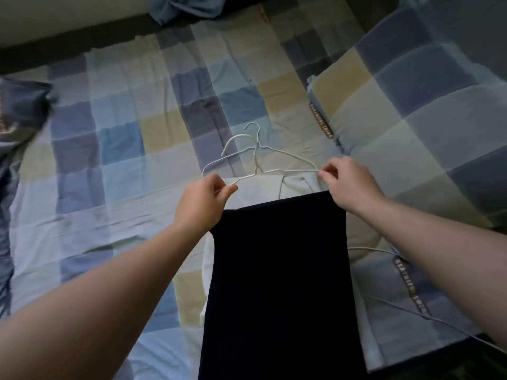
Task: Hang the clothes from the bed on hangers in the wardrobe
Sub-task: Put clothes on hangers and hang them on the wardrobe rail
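Note:
A dark navy garment (279, 270) hangs folded over the bar of a thin white wire hanger (256, 164) held above the bed. My left hand (203, 204) pinches the hanger's left end and my right hand (349, 182) pinches its right end. A second white wire hanger (277, 152) lies just behind the first, its hook pointing away. Under the dark garment a white garment (263, 187) lies flat on the bed.
The bed is covered by a blue, beige and grey checked sheet (131, 149). A checked pillow (411, 127) lies at the right. Blue cloth (203, 6) is bunched at the far edge. A thin white cord (397, 308) runs over the bed at the lower right.

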The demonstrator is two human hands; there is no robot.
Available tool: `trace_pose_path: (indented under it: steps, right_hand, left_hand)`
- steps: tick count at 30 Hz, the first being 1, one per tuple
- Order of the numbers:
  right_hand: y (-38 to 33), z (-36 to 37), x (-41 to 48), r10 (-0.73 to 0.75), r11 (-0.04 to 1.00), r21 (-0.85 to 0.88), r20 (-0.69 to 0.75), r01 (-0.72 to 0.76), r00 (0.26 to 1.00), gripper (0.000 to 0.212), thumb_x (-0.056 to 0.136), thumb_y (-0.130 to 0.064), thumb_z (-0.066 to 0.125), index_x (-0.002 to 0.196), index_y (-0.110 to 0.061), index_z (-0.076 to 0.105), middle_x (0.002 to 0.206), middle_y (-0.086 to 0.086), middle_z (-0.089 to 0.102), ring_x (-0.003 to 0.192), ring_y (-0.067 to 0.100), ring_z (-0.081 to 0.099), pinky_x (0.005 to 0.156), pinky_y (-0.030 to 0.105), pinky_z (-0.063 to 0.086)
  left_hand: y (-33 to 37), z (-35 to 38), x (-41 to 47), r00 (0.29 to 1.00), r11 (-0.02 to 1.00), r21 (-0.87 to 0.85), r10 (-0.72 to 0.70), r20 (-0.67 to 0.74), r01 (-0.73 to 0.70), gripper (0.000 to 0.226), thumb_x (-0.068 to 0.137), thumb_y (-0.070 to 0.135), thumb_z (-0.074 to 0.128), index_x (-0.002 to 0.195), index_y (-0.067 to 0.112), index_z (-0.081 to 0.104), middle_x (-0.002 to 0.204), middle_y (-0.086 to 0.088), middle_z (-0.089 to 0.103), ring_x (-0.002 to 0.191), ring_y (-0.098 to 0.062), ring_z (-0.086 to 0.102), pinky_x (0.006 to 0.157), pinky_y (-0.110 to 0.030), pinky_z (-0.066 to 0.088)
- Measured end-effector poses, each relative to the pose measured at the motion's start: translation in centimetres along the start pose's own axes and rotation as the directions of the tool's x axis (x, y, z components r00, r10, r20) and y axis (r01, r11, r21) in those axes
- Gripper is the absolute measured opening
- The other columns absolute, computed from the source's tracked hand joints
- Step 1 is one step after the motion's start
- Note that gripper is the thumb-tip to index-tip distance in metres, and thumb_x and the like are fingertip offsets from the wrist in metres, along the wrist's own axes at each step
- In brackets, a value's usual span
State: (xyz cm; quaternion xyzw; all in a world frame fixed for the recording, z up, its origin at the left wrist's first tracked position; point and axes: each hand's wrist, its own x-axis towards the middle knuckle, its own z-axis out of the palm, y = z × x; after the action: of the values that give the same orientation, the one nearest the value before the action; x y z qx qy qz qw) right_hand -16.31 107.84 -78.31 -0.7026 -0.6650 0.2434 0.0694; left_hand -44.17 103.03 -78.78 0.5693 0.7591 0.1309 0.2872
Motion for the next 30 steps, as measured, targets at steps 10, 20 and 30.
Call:
trace_pose_path:
  steps: [10, 20, 30]
  right_hand:
    - [5.1, 12.6, 9.6, 0.208, 0.967, 0.160, -0.053, -0.197, 0.977, 0.035, 0.095, -0.029, 0.057, 0.126, -0.013, 0.059, 0.129, 0.017, 0.057, 0.119, 0.032, 0.052, 0.095, 0.032, 0.040]
    - [4.5, 13.8, 2.7, 0.063, 0.993, 0.089, 0.176, -0.080, 0.982, 0.063, 0.097, -0.046, 0.043, 0.153, -0.029, 0.021, 0.160, -0.004, 0.020, 0.148, 0.020, 0.013, 0.119, 0.044, 0.019]
    - [-4.2, 3.1, -9.1, 0.095, 0.995, -0.035, 0.195, -0.090, 0.976, 0.065, 0.099, -0.052, 0.033, 0.154, -0.038, 0.000, 0.162, -0.014, -0.003, 0.149, 0.015, -0.009, 0.120, 0.046, 0.006]
  left_hand:
    - [-5.2, 10.3, 10.4, 0.999, 0.998, 0.047, 0.032, 0.012, -0.033, 0.023, 0.099, 0.024, 0.055, 0.120, 0.013, 0.056, 0.120, -0.007, 0.062, 0.111, -0.028, 0.057, 0.086, -0.036, 0.044]
    - [-7.0, 10.2, 4.8, 0.988, 0.959, 0.269, 0.051, 0.142, -0.088, 0.068, 0.096, 0.053, 0.049, 0.154, 0.023, 0.027, 0.164, -0.006, 0.017, 0.151, -0.029, 0.008, 0.122, -0.039, 0.011]
    - [-2.4, -1.4, -4.8, 0.945, 0.915, 0.298, 0.193, 0.265, -0.271, 0.075, 0.094, 0.069, 0.027, 0.157, 0.038, -0.001, 0.166, 0.004, -0.015, 0.151, -0.022, -0.018, 0.122, -0.046, -0.006]
